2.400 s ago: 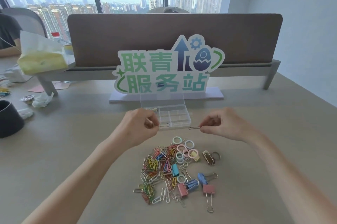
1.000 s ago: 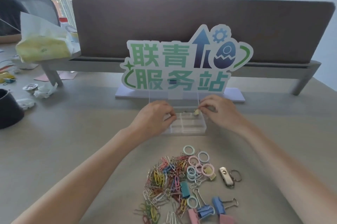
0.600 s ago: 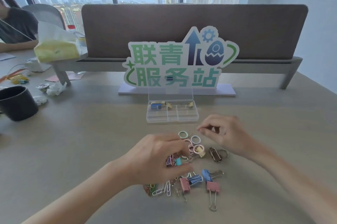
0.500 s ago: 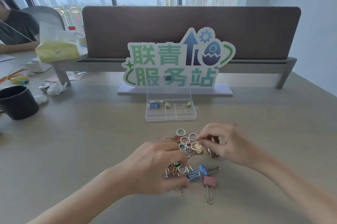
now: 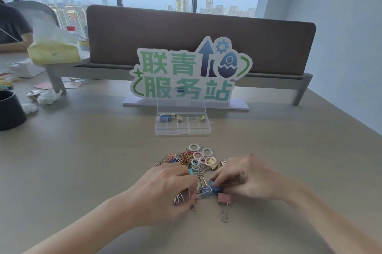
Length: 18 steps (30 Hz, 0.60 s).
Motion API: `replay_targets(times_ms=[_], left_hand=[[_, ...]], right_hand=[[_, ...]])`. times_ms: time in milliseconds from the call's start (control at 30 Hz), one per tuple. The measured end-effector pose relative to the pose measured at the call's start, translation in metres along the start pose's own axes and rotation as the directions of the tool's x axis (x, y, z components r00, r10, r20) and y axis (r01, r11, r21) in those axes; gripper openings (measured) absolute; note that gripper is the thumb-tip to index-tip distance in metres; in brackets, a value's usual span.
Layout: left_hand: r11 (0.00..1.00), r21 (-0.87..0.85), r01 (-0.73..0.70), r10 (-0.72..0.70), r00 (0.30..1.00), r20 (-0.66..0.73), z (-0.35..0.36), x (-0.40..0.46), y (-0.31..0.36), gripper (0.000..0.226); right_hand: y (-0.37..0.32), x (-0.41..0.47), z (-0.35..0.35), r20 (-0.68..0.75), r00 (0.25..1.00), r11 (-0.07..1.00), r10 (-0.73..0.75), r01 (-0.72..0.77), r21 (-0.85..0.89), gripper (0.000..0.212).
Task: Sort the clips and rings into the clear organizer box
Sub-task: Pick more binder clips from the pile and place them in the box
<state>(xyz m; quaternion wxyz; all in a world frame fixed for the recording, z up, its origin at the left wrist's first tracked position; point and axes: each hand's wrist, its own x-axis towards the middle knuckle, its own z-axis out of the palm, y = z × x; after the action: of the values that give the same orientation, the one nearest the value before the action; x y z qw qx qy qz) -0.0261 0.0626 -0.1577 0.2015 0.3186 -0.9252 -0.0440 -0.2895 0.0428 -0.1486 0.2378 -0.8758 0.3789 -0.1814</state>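
The clear organizer box [image 5: 183,131] stands open on the desk, its lid upright; its back compartments hold a blue item [image 5: 166,118] and two yellow clips [image 5: 180,118]. In front lies a pile of coloured paper clips [image 5: 177,158], pastel rings [image 5: 198,156] and binder clips. My left hand [image 5: 165,190] lies over the pile's left side, its fingertips closed on a pink binder clip [image 5: 193,197]. My right hand [image 5: 245,179] pinches a blue binder clip [image 5: 214,184] that rests on the desk. Between the hands lies another blue binder clip [image 5: 206,190], with a second pink one [image 5: 224,198] just below.
A green-lettered sign [image 5: 186,75] stands right behind the box, in front of a brown desk divider [image 5: 206,32]. A dark cup [image 5: 9,111], crumpled paper [image 5: 48,96] and a yellow bag [image 5: 54,51] are at the far left. A person sits at the left edge.
Both hands came back from the organizer box to the pile. Over the last half second they moved lower onto the binder clips, the right hand from the rings down to a blue clip.
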Motion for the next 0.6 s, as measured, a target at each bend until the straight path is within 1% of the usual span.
replay_targets(times_ms=[100,200,367,433,533,600], left_hand=[[1.0,0.005,-0.001,0.001,1.0,-0.011,0.0022,-0.0007,0.0006,0.008],[1.0,0.003,0.002,-0.002,1.0,-0.027,0.0037,-0.0011,-0.0004,0.007],[0.997,-0.064,0.039,-0.043,0.997,-0.057,0.0,-0.0008,-0.0026,0.004],[0.995,-0.088,0.048,-0.053,0.997,-0.051,0.0003,-0.0021,-0.0049,0.002],[0.994,-0.088,0.059,-0.064,0.997,-0.046,0.0021,-0.0034,-0.0081,0.002],[0.994,-0.09,0.067,-0.072,0.996,-0.055,0.0025,-0.0028,-0.009,0.003]], right_hand=[[0.0024,-0.0025,0.0006,-0.042,0.999,0.996,0.03,-0.034,-0.087,0.016],[0.0023,-0.0028,0.003,-0.061,0.998,0.986,0.028,-0.037,-0.161,0.013],[0.0027,-0.005,0.0056,-0.074,0.994,0.984,0.083,-0.093,-0.15,0.021],[0.0029,-0.0056,0.0066,-0.076,0.993,0.981,0.091,-0.103,-0.166,0.018],[0.0049,-0.0064,0.0046,-0.114,0.982,0.968,0.149,-0.169,-0.187,0.016],[0.0051,-0.0078,0.0003,-0.111,0.978,0.962,0.179,-0.197,-0.188,0.013]])
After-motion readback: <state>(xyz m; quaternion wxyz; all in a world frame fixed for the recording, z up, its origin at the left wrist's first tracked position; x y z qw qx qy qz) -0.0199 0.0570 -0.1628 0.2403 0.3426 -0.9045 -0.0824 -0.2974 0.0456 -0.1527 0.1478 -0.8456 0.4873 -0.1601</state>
